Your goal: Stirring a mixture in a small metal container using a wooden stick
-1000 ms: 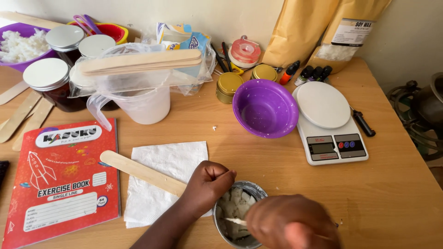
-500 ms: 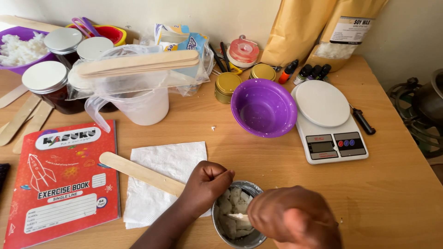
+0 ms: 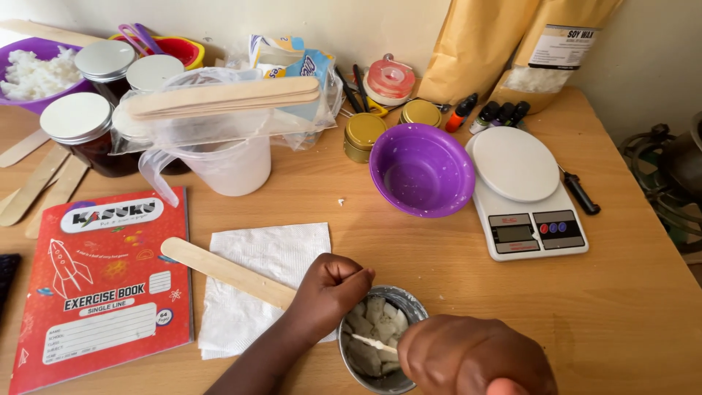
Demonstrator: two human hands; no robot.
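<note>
Left hand (image 3: 329, 287) on metal tin (image 3: 380, 340) rim, beside wooden stick (image 3: 227, 272).

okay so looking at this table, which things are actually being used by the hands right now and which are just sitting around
In use:
left hand, steadying the small metal tin
right hand, holding a thin white stick in the tin
pale chunks inside the tin

Lying about:
wooden stirrer on the paper napkin
red exercise book
purple bowl
kitchen scale
plastic jug

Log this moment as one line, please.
left hand: grips wooden stick lying across napkin | right hand: over metal tin of whitish chunks | purple bowl behind
</note>
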